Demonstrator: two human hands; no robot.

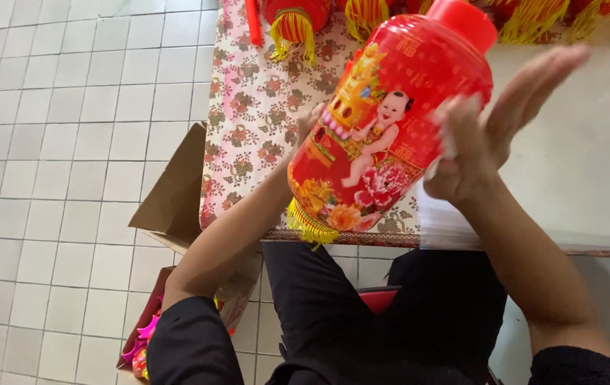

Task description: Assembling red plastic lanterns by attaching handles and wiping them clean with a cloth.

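An open brown cardboard box [176, 192] with raised flaps stands on the tiled floor below the left hand [308, 121], beside its forearm, bright pink and yellow items showing inside it.

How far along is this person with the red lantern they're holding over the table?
Done, it seems: several red lanterns with yellow tassels lie at the far edge of the flowered tablecloth. In hand: one red printed lantern, held between the left hand and the right hand, its yellow fringe already on. Left: cannot tell; a cardboard box stands open on the floor.
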